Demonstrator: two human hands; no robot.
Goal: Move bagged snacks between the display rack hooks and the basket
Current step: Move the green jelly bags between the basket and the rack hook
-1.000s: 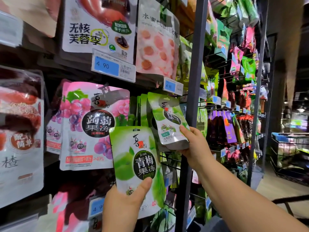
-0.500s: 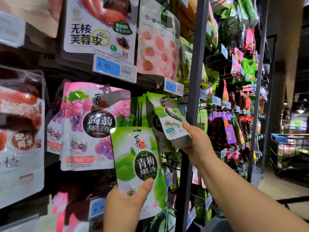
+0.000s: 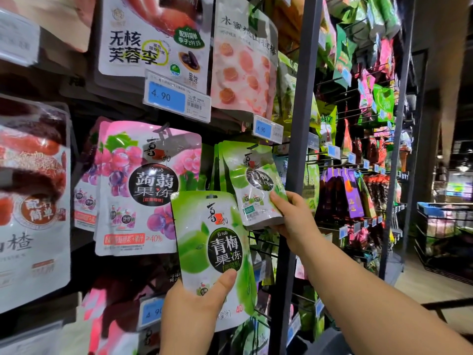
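Note:
My left hand (image 3: 194, 313) grips a green plum-jelly bag (image 3: 212, 242) by its lower edge, thumb on the front, held upright in front of the rack. My right hand (image 3: 291, 221) grips the bottom of a second green plum-jelly bag (image 3: 252, 183), whose top sits at a rack hook among several more green bags behind it. That bag leans slightly to the left. The hook itself is hidden by the bag tops. No basket shows in this view.
Pink grape-jelly bags (image 3: 143, 188) hang left of the green ones. White preserved-plum (image 3: 153, 37) and peach (image 3: 243, 60) bags hang above with blue price tags (image 3: 176, 97). A dark upright post (image 3: 299, 124) stands right of my right hand. More hooked snacks fill the rack beyond it.
The bag in my right hand has swung from a twisted, tilted pose back to nearly flat against the hanging row. My left hand and its bag stay almost still.

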